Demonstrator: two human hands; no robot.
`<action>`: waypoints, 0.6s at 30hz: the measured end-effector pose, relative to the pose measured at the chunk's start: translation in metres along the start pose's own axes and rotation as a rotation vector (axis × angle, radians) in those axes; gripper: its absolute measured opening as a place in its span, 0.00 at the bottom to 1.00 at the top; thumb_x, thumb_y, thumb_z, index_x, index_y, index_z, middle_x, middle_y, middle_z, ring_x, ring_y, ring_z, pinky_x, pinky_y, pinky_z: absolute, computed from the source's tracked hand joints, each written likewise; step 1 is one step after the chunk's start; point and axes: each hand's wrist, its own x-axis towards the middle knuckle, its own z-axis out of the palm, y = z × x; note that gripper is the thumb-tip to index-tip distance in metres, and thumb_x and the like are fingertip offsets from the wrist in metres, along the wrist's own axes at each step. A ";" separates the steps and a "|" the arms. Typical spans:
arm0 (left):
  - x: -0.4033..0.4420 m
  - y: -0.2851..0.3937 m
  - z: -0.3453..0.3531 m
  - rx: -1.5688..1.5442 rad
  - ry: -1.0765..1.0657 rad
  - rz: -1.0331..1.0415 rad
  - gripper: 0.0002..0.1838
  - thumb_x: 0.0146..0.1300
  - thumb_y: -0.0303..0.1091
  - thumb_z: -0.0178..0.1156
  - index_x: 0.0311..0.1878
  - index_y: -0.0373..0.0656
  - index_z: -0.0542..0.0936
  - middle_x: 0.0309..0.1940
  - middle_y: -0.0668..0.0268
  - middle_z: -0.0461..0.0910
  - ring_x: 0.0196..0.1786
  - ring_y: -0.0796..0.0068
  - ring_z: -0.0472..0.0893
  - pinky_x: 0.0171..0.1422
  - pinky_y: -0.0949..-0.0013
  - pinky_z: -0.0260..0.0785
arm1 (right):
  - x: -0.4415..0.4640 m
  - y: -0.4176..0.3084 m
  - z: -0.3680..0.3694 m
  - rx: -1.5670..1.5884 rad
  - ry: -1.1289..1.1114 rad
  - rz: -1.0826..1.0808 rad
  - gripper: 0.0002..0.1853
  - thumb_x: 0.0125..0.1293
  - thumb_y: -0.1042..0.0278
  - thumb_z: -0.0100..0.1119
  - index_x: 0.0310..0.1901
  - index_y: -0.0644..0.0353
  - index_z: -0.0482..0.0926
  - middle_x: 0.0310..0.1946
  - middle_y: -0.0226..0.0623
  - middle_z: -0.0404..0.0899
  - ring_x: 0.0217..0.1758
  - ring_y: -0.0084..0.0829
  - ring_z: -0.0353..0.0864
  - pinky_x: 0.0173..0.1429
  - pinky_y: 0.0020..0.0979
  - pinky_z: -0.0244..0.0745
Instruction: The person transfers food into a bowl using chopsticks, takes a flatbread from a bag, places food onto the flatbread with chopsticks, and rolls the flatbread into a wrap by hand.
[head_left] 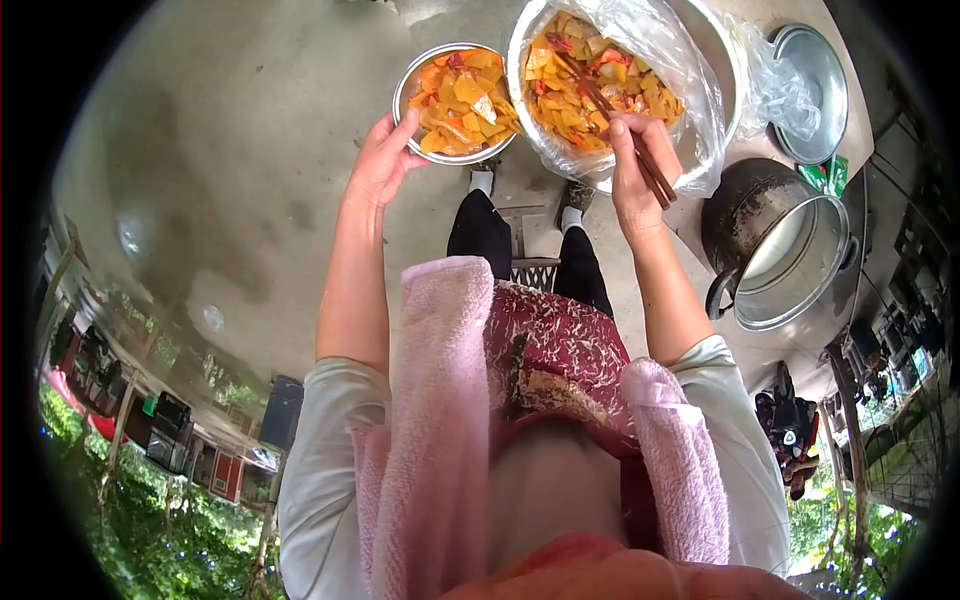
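My left hand (385,158) grips the rim of a round metal bowl (402,92), thumb on top. The bowl is heaped with orange-yellow sliced vegetables (462,98) mixed with red pieces. Between the fingers of my right hand (640,170) is a pair of brown chopsticks (655,178). Their tips reach into more of the same slices (600,85) inside a large basin (733,60) lined with a clear plastic bag (690,80). Bowl and basin are side by side, their rims close together; whether they touch I cannot tell.
Right of the basin stands a dark, sooty pot (745,215) with side handles and a whitish content. Beyond it lie a round metal lid (825,80), a crumpled clear plastic bag (780,95) and a green packet (825,175). Concrete floor (250,150) spreads to the left.
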 end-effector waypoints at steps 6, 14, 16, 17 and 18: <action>-0.001 0.004 0.004 0.009 0.003 0.006 0.27 0.69 0.43 0.58 0.62 0.32 0.68 0.53 0.56 0.77 0.51 0.68 0.82 0.52 0.58 0.81 | -0.013 -0.003 0.004 0.323 0.011 0.274 0.06 0.67 0.72 0.60 0.39 0.66 0.80 0.29 0.37 0.82 0.32 0.25 0.81 0.43 0.25 0.74; 0.000 0.002 0.001 0.017 0.024 -0.003 0.25 0.68 0.44 0.59 0.59 0.33 0.70 0.52 0.56 0.77 0.50 0.68 0.82 0.50 0.58 0.81 | -0.027 -0.026 -0.004 0.426 0.033 0.437 0.08 0.70 0.69 0.56 0.42 0.67 0.78 0.29 0.37 0.82 0.35 0.24 0.82 0.47 0.24 0.73; 0.001 0.001 0.001 0.002 0.013 -0.001 0.25 0.68 0.44 0.59 0.59 0.33 0.70 0.52 0.56 0.78 0.50 0.68 0.82 0.51 0.57 0.81 | -0.035 -0.030 -0.004 0.410 0.026 0.324 0.08 0.71 0.70 0.55 0.42 0.67 0.78 0.30 0.37 0.82 0.35 0.24 0.82 0.48 0.24 0.74; 0.001 0.000 0.001 -0.005 0.008 0.000 0.26 0.68 0.44 0.59 0.59 0.33 0.70 0.52 0.56 0.78 0.49 0.68 0.82 0.51 0.57 0.81 | -0.040 -0.034 -0.005 0.401 0.023 0.268 0.08 0.71 0.70 0.55 0.42 0.67 0.78 0.30 0.38 0.82 0.35 0.25 0.82 0.48 0.25 0.74; 0.001 -0.001 0.001 -0.010 0.011 0.001 0.26 0.68 0.44 0.59 0.59 0.33 0.70 0.52 0.56 0.78 0.49 0.68 0.82 0.51 0.57 0.81 | -0.041 -0.048 -0.007 0.394 -0.003 0.210 0.07 0.70 0.71 0.56 0.42 0.67 0.77 0.32 0.39 0.82 0.36 0.26 0.82 0.46 0.27 0.75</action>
